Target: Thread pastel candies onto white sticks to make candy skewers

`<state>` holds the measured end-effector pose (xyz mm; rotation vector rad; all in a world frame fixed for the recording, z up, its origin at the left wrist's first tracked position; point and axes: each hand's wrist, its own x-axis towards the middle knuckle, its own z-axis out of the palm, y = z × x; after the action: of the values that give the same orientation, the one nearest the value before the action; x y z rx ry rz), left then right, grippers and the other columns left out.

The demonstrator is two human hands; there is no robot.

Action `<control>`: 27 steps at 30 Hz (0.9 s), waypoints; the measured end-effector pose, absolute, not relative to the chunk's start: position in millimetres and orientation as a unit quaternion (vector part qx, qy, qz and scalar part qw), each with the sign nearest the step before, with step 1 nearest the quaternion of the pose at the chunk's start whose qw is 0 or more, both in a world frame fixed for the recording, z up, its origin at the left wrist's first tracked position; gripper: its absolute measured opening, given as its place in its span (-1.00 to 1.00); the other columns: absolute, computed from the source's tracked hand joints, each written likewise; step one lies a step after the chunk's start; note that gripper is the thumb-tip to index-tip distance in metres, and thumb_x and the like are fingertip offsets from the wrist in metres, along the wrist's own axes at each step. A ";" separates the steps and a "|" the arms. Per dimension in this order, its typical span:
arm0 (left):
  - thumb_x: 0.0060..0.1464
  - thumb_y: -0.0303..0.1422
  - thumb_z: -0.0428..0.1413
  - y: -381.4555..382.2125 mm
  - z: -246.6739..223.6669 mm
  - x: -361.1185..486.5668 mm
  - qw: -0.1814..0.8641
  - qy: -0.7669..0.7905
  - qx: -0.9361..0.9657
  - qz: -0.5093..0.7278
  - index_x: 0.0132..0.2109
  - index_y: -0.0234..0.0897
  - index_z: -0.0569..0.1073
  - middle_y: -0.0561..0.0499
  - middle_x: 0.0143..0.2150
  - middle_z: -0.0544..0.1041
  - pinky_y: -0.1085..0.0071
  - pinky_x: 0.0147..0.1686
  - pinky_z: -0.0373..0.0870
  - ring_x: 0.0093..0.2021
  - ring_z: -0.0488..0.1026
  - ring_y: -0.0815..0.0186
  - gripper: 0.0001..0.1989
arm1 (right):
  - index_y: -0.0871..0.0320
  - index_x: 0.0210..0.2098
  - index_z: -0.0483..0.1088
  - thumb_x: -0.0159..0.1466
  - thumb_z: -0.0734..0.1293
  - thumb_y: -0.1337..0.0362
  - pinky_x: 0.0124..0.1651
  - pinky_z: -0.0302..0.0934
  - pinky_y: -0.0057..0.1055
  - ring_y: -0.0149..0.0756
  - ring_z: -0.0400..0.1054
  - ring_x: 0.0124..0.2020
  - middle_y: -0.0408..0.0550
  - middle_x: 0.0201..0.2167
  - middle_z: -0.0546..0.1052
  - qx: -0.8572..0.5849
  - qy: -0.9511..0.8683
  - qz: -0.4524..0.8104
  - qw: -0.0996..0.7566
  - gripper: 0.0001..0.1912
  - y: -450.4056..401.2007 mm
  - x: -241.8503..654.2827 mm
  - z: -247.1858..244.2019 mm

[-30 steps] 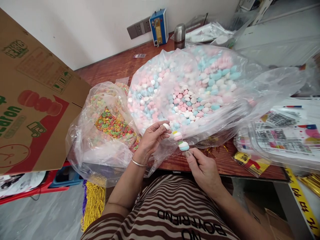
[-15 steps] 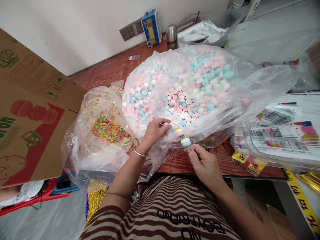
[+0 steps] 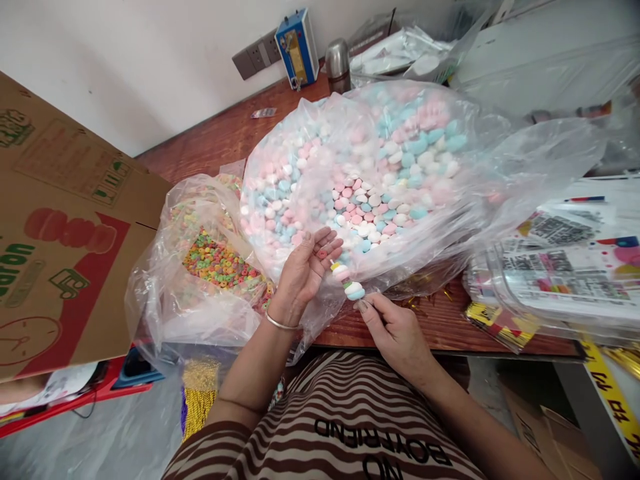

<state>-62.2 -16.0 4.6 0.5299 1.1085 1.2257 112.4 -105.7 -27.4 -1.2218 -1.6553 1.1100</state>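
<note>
My left hand (image 3: 306, 267) is turned palm up, fingers spread, with a small red ring (image 3: 323, 254) lying on the fingers. Pinched at its lower end by my right hand (image 3: 395, 330) is a short string of candies (image 3: 349, 281), with white, pink, green, blue and yellow pieces stacked along it. Behind both hands lies a large clear bag of pink, white and blue candies (image 3: 367, 210), open at its middle. To the left, a smaller clear bag holds colourful little rings (image 3: 220, 259).
A large cardboard box (image 3: 75, 233) stands at the left. A blue device (image 3: 297, 50) and a metal flask (image 3: 338, 63) are at the back. A clear plastic tray (image 3: 555, 287) with printed packaging sits at the right.
My left hand has turned from a pinch to palm up with its fingers spread, showing the red ring. My right hand and the candy string have shifted slightly left.
</note>
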 end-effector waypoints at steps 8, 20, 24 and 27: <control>0.35 0.00 -0.09 -32.7 17.7 -49.5 0.665 0.426 0.275 0.549 -0.02 -0.34 0.58 -0.18 -0.08 0.62 0.27 0.03 0.46 -0.11 0.59 0.22 -0.46 | 0.10 -0.45 0.22 0.44 0.17 0.19 -0.42 0.03 -0.51 -0.44 0.13 -0.52 -0.26 -0.56 0.25 -0.480 -0.642 0.458 0.385 -0.69 -107.4 110.3 -29.2; 0.12 -0.29 0.29 -52.3 21.0 -36.1 0.684 0.411 0.219 0.561 0.15 -0.23 0.46 -0.08 -0.07 0.61 0.25 0.09 0.43 -0.08 0.59 0.24 -0.55 | 0.14 -0.34 0.40 0.44 0.21 0.23 -0.36 0.12 -0.56 -0.46 0.21 -0.48 -0.24 -0.50 0.34 -0.457 -0.632 0.435 0.451 -0.75 -111.4 101.7 -37.3; 0.18 -0.18 0.23 -59.8 17.5 -31.0 0.724 0.402 0.166 0.536 -0.07 -0.34 0.53 -0.03 -0.30 0.54 0.28 -0.05 0.49 -0.24 0.57 0.27 -0.69 | 0.15 -0.31 0.42 0.43 0.23 0.26 -0.36 0.14 -0.55 -0.46 0.24 -0.49 -0.23 -0.50 0.38 -0.473 -0.625 0.416 0.462 -0.79 -111.8 101.1 -39.8; 0.25 -0.14 0.16 -61.7 14.0 -27.4 0.724 0.396 0.137 0.547 -0.27 -0.31 0.48 0.04 -0.39 0.44 0.41 -0.23 0.48 -0.36 0.49 0.38 -0.70 | 0.14 -0.36 0.38 0.39 0.25 0.30 -0.41 0.11 -0.54 -0.46 0.21 -0.53 -0.25 -0.55 0.33 -0.483 -0.637 0.396 0.452 -0.81 -111.9 102.7 -39.9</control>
<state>-27.4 -61.7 14.0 0.3026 0.8744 1.2082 102.7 -111.9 -39.9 -1.1927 -1.5730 0.9780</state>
